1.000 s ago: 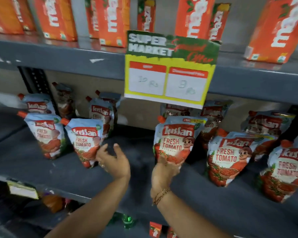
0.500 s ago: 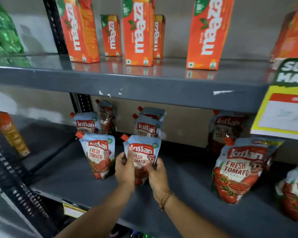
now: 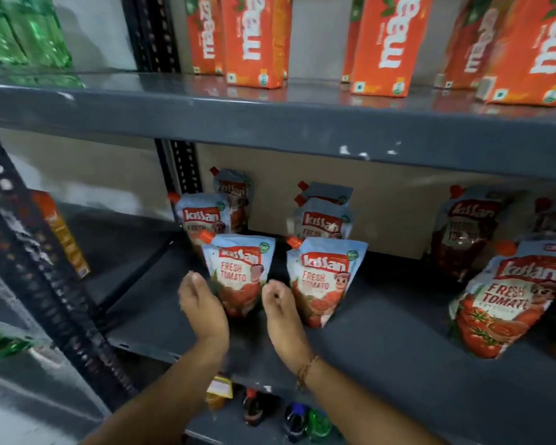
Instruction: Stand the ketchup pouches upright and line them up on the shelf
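Both hands reached onto the grey shelf (image 3: 382, 342), flanking the left front ketchup pouch (image 3: 238, 274). The left hand (image 3: 203, 306) lay against that pouch's lower left edge, fingers loosely curled, thumb side up; whether its grip actually pressed the pouch could not be told, since the fingertips were blurred. The right hand (image 3: 281, 311) sat in the gap between this pouch and the second front pouch (image 3: 325, 281), fingers bunched together; its contact with either one was hidden by the knuckles. A thin bracelet (image 3: 305, 369) circled the right wrist.

Both front pouches stood upright, side by side with a narrow gap. Behind them stood further pouches (image 3: 203, 220), partly covered, their labels only half legible. To the right, a larger pouch (image 3: 507, 300) leaned near the shelf's front, with a darker shadowed one (image 3: 466, 232) behind it and another cut off at the frame's edge.

Above, orange juice cartons (image 3: 257, 40) stood on the upper shelf (image 3: 270, 123), their tops cropped. Below the shelf edge, small bottles (image 3: 299, 419) were too blurred to identify.
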The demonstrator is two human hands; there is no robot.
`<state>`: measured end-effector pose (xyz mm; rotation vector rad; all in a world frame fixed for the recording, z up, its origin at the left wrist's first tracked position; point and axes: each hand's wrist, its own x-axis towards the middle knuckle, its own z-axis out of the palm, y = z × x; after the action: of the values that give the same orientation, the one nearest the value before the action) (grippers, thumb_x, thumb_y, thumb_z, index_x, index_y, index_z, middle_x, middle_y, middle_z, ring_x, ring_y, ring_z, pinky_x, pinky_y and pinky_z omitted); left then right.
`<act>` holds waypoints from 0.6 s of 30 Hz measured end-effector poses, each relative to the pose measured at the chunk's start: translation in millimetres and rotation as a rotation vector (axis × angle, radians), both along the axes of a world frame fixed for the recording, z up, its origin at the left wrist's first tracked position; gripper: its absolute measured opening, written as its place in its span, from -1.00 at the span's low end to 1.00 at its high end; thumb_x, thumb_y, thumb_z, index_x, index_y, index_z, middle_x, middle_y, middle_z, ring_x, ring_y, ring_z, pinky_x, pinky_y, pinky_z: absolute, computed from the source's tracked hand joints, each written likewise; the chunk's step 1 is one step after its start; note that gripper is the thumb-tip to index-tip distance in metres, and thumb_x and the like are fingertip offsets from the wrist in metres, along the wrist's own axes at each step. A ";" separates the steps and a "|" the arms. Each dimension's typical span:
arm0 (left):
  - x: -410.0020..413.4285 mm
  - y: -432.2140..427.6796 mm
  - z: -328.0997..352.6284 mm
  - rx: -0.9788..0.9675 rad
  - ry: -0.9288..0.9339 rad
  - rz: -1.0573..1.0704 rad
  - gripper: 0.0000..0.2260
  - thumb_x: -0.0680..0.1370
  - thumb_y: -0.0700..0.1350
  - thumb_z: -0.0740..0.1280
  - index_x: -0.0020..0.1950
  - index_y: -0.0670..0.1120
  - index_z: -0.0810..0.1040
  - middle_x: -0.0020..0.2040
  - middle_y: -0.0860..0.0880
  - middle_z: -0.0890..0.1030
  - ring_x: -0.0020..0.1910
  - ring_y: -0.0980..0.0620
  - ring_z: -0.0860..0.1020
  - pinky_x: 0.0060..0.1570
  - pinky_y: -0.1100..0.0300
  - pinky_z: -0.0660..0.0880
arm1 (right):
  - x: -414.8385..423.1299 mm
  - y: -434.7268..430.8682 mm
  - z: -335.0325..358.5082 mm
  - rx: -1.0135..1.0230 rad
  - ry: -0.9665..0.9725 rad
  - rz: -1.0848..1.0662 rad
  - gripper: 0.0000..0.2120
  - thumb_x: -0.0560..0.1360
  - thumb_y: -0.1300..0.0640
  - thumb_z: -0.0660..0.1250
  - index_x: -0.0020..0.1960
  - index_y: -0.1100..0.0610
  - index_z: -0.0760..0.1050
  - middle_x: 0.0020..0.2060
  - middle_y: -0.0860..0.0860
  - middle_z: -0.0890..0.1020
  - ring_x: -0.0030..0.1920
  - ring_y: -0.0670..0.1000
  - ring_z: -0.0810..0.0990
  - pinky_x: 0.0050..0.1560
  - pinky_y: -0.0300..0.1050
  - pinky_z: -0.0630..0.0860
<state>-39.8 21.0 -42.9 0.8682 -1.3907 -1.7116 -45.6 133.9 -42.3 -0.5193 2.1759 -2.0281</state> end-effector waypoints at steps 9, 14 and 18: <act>20.4 -69.8 3.9 0.201 0.052 -0.563 -0.47 0.54 0.28 0.02 0.44 0.10 0.37 0.41 0.02 0.46 0.40 -0.02 0.39 0.39 -0.22 0.26 | -6.5 -76.1 -6.4 -0.102 -0.236 -0.008 -0.61 0.57 -0.19 -0.07 0.25 -0.13 0.39 0.22 -0.04 0.54 0.20 -0.05 0.51 0.14 -0.21 0.46; 22.8 -102.9 7.9 0.173 0.051 -0.574 -0.32 0.39 0.37 0.07 0.43 0.09 0.36 0.41 0.01 0.43 0.38 -0.01 0.37 0.36 -0.24 0.28 | -6.5 -103.5 -1.7 -0.057 -0.290 0.038 -0.54 0.52 -0.29 -0.08 0.29 -0.15 0.36 0.25 -0.08 0.51 0.27 -0.06 0.47 0.10 -0.27 0.39; 25.9 -110.5 8.1 0.181 0.071 -0.585 -0.42 0.48 0.32 0.04 0.43 0.09 0.36 0.30 0.04 0.46 0.31 0.03 0.39 0.35 -0.21 0.30 | -7.8 -106.5 -5.4 -0.075 -0.316 0.039 -0.56 0.55 -0.25 -0.09 0.32 -0.15 0.31 0.24 -0.09 0.49 0.28 -0.07 0.43 0.21 -0.17 0.26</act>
<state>-13.9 -89.5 -34.8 0.5073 -1.5562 -2.3095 -53.3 27.4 -47.7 -0.2268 1.8982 -2.0179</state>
